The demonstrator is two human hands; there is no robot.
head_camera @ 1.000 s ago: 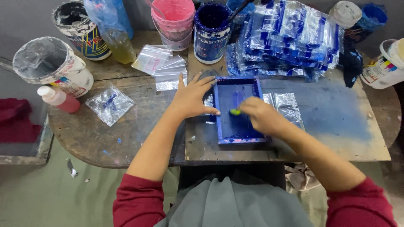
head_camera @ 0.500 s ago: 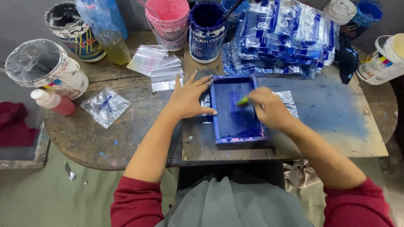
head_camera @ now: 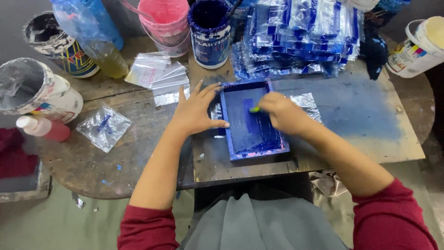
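We see blue printing frame (head_camera: 253, 121) near worktop's front edge, long axis running front to back. Left hand (head_camera: 194, 113) flat on frame's left rail, fingers spread, gripping nothing. Right hand (head_camera: 282, 113) over frame's upper right, fingers clenched on yellow-green tool (head_camera: 255, 109). Tool tip points left, across frame axis. Right hand nearer the mesh.

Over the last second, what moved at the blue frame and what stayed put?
The right hand, gripping a small yellow-green tool, slid from the near part of the blue frame toward its far end. The left hand stayed flat against the frame's left edge. Paint cans and plastic bags did not move.
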